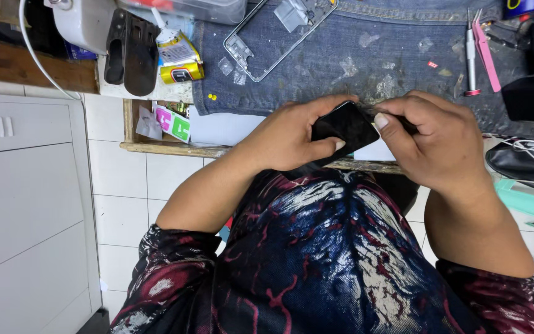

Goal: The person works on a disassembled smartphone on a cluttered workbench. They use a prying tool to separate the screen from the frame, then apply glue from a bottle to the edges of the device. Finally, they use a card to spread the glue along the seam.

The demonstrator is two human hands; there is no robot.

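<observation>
Head view: yellow packet (179, 57) beside denim cloth (366, 55).

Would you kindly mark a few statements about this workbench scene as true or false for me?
1. Both hands hold the flat black phone-shaped slab. True: the left hand cradles it, and the right hand pinches its far edge.
2. The silver rectangular phone frame lies on bare white tiles. False: it lies on the blue denim cloth.
3. A pink flat strip tool lies next to a slim silver screwdriver. True.
4. The slab rests flat on the cloth. False: it is held tilted above the wooden bench edge.
5. The left hand's grip is empty. False: it holds the slab.
</observation>
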